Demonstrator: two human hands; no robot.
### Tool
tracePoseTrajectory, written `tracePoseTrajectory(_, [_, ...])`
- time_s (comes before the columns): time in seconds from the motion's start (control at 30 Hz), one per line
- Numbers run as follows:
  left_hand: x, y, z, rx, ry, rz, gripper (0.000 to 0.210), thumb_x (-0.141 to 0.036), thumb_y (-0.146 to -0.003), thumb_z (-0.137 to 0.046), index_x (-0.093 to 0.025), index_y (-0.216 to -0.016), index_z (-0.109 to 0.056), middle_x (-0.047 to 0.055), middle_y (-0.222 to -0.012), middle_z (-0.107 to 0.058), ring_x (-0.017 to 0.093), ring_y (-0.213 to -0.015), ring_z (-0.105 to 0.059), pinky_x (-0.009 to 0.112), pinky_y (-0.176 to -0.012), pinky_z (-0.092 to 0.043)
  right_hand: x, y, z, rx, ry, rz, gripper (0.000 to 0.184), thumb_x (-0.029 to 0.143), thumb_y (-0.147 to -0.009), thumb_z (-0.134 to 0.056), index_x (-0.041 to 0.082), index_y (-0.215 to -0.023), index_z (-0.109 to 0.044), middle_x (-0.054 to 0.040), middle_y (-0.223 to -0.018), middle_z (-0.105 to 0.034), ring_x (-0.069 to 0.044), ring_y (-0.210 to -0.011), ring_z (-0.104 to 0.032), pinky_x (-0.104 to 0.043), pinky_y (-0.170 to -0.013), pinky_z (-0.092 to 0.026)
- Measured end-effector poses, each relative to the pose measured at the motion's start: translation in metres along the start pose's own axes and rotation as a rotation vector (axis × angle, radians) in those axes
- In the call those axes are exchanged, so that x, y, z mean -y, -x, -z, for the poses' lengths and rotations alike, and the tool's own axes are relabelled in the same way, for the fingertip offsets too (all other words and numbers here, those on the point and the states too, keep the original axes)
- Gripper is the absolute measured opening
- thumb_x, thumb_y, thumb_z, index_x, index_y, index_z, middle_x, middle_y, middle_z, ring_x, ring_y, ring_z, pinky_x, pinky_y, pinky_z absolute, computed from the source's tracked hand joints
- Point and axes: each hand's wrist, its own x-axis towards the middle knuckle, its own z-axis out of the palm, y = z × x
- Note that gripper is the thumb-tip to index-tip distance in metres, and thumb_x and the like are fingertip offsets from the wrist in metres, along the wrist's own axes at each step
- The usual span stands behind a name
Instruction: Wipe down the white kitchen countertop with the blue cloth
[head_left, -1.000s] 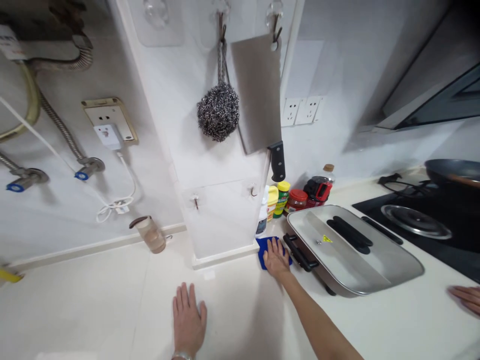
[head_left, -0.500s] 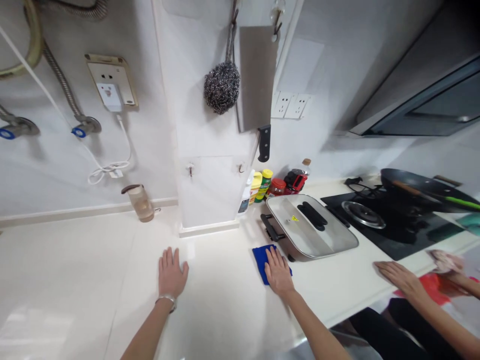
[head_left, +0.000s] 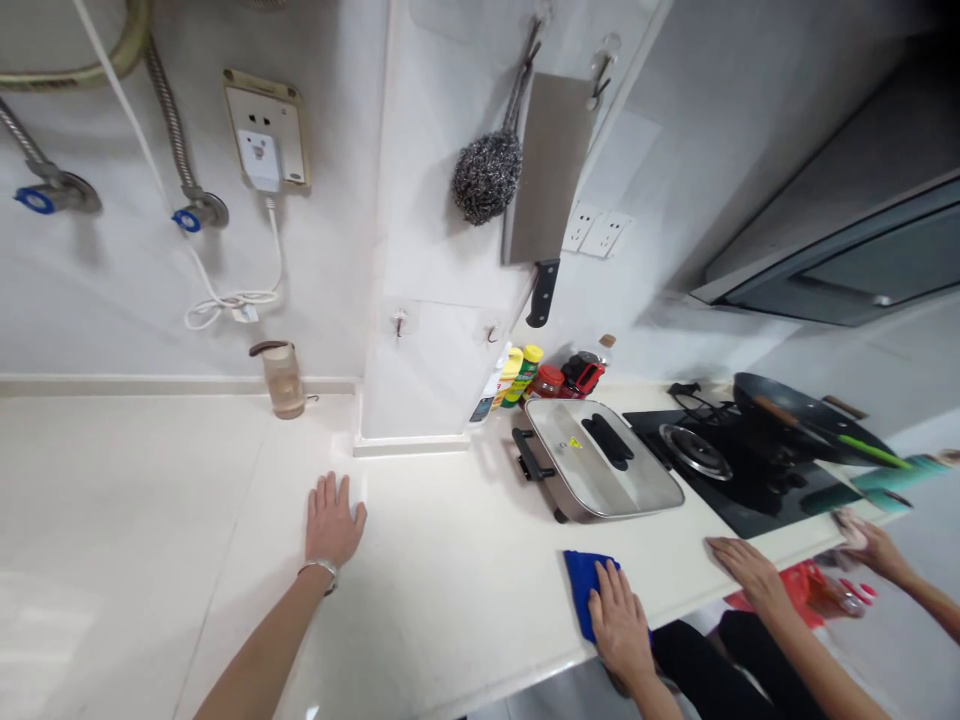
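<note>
Head view: the person's right hand point(head_left: 621, 622) lies flat on a blue cloth point(head_left: 580, 585), fingers extended and close together, near the front edge of the white counter point(head_left: 420, 600). Well apart, between 9 and 10 o'clock from it, the left hand point(head_left: 332, 525) rests palm down on the counter, fingers slightly parted and thumb out. At the left hand's 11 o'clock, a see-through jug point(head_left: 285, 385) stands near the wall, with what looks like some liquid low inside. At 12 o'clock from the cloth sits an electric pan point(head_left: 564, 493); its lid point(head_left: 645, 480) is on, and the contents cannot be made out. Just beyond, around the pan's 11 o'clock, stand a green tub point(head_left: 523, 380) with a yellow cap and a jar point(head_left: 547, 381) with a red lid. At the cloth's 2 o'clock, a dark wok point(head_left: 806, 405) stands on the stove point(head_left: 765, 510), a green handle point(head_left: 874, 450) reaching over its rim. Another person's hand point(head_left: 750, 568) rests at 3 o'clock.
</note>
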Motion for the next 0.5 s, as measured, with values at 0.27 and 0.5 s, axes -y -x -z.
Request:
tracePoseTrajectory(0.27, [0.000, -0.001, -0.005, -0.014, 0.005, -0.009, 0.062, -0.037, -0.091, -0.038, -0.003, -0.142, -0.046, 0.027, -0.154, -0.040, 0.039, -0.149, -0.027, 0.058, -0.120, -0.025, 0.124, 0.004, 0.028, 0.041, -0.018, -0.078, 0.064, 0.036, -0.098, -0.013, 0.006, -0.149, -0.038, -0.0169, -0.159, -0.032, -0.031, -0.150, -0.020, -0.056, -0.116, -0.026])
tracePoseTrajectory(0.5, [-0.002, -0.001, -0.004, 0.007, -0.029, -0.016, 0.063, -0.038, -0.091, -0.037, -0.002, -0.143, -0.045, 0.028, -0.154, -0.039, 0.040, -0.148, -0.028, 0.058, -0.120, -0.025, 0.256, 0.030, 0.056, 0.108, -0.223, 0.174, 0.061, 0.039, -0.099, -0.029, 0.010, -0.153, -0.030, -0.0173, -0.162, -0.022, -0.034, -0.151, -0.015, -0.061, -0.118, -0.021])
